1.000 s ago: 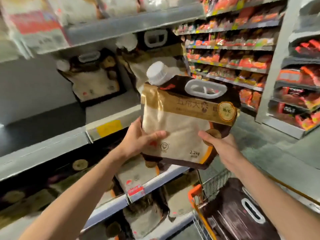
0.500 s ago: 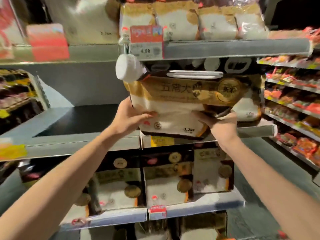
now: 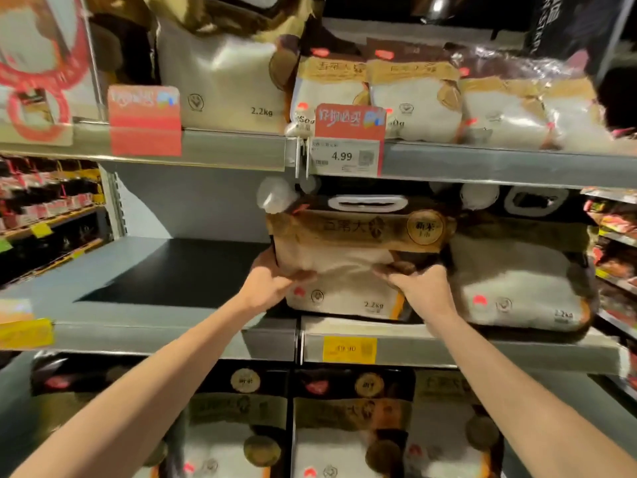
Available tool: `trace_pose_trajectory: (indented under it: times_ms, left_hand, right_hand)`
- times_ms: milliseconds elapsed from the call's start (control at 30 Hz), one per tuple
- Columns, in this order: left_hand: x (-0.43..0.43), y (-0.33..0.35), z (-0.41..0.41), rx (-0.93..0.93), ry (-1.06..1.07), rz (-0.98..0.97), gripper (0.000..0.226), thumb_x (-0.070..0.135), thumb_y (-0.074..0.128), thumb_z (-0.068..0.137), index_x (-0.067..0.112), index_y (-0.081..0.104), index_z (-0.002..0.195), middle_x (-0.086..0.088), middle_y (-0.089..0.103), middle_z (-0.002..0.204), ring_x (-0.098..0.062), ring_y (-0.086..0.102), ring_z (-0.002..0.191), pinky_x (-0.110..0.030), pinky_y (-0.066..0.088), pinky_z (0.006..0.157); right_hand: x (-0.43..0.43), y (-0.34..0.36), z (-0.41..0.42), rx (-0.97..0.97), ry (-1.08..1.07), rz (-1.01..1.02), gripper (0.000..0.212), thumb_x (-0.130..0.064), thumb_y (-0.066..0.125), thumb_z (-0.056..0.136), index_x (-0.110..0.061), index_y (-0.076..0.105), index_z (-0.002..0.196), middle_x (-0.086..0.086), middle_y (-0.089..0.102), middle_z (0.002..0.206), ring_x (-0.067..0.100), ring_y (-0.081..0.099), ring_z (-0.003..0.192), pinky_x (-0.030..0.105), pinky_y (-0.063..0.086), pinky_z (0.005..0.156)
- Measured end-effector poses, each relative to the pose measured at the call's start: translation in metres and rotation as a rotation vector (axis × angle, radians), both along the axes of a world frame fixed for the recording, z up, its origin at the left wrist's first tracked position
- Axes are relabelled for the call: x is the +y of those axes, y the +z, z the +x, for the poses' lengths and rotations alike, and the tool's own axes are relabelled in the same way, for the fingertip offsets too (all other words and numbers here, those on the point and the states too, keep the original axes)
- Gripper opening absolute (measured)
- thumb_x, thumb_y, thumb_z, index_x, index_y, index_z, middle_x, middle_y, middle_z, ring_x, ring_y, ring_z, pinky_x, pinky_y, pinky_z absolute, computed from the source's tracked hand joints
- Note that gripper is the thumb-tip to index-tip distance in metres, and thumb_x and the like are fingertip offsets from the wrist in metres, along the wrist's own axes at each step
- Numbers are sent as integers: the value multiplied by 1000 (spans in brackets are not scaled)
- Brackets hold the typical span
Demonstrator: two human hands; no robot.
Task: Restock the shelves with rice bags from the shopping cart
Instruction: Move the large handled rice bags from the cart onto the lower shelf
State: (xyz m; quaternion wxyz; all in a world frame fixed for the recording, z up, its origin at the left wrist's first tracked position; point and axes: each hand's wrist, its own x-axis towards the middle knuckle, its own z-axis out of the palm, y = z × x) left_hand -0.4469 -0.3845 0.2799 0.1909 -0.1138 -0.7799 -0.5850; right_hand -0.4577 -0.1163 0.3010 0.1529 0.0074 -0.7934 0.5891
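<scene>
2.2kg rice bag (image 3: 348, 267) upright on middle shelf (image 3: 206, 339), long axis 12-6. Fingers (image 3: 389, 270) clamped on it: left hand (image 3: 272, 281) at 9, right hand (image 3: 418, 288) at 3.

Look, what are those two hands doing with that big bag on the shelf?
A person is stocking a store shelf with rice. The left hand and right hand both grip the lower front of a rice bag, which stands upright at the front of the middle shelf and seems to rest on it. A second bag sits just to its right. More bags fill the shelves above and below.
</scene>
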Motion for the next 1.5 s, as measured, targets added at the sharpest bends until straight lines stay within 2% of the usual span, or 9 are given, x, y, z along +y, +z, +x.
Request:
trace_pose_trajectory:
  times_ms: [133, 300, 567, 767, 967, 1100, 1200, 1367, 1500]
  left_hand:
    - [10, 16, -9, -127, -6, -101, 41, 25, 86, 73, 27, 55, 99, 4, 71, 93, 1, 70, 70, -21, 59, 75]
    - [-6, 1, -8, -296, -92, -274, 87, 31, 92, 65, 32, 36, 132, 7, 59, 127, -10, 58, 113, -27, 45, 103]
    - [-4, -7, -15, -133, -47, -270, 97, 25, 94, 62, 19, 33, 137, 2, 56, 128, -16, 56, 118, -37, 46, 107]
    - [3, -6, -39, -112, 137, -378, 110, 48, 93, 52, 22, 32, 140, 4, 57, 132, -23, 56, 121, -47, 46, 106]
    - [15, 1, -69, -78, 157, -406, 100, 45, 93, 55, 20, 40, 136, 6, 62, 127, -22, 60, 117, -45, 46, 103]
    - [26, 6, -92, -104, 153, -409, 107, 45, 92, 57, 21, 33, 142, 6, 59, 131, -22, 56, 122, -48, 44, 104]
    - [23, 7, -107, -150, 130, -420, 105, 45, 92, 57, 22, 34, 142, 4, 58, 132, -22, 54, 125, -47, 44, 105]
    - [17, 6, -115, -219, 83, -386, 118, 57, 91, 45, 22, 35, 143, 6, 58, 134, -23, 52, 128, -53, 41, 108]
    - [24, 2, -104, -276, 154, -309, 137, 69, 87, 32, 20, 27, 146, 0, 49, 142, -29, 47, 132, -54, 40, 109]
  right_hand:
    - [-7, 0, -14, -202, -123, 53, 94, -60, 81, 64, -2, 47, 128, 12, 63, 116, 31, 64, 95, 34, 54, 63]
    - [-20, -15, -1, -119, -69, 184, 93, -52, 79, 72, 2, 37, 135, 12, 51, 132, 32, 49, 123, 41, 43, 101]
    - [-15, -9, -11, -132, 64, 284, 102, -78, 65, 59, 1, 58, 124, 13, 66, 103, 25, 59, 82, 36, 52, 70]
    - [-21, 7, -51, -58, 78, 211, 112, -56, 76, 72, -6, 17, 154, 13, 30, 156, 30, 32, 141, 38, 27, 114]
    - [-20, 11, -87, -33, 147, 309, 56, -40, 68, 88, -10, 47, 131, 17, 14, 155, 30, 29, 139, 28, 28, 106]
    - [-25, 6, -107, -33, 100, 182, 67, -43, 75, 81, -5, 47, 129, 10, 40, 138, 23, 43, 128, 33, 39, 107]
    - [-32, 2, -123, -24, 71, 49, 113, -54, 80, 65, -3, 22, 147, 3, 41, 141, 19, 42, 130, 40, 37, 112]
    - [-41, -1, -133, -1, 18, -61, 120, -28, 76, 83, -5, -21, 149, 11, 40, 148, 27, 37, 137, 44, 28, 117]
    - [-37, 2, -128, -23, 26, -63, 115, -22, 74, 86, -6, -21, 150, 9, 37, 150, 26, 34, 140, 41, 27, 117]
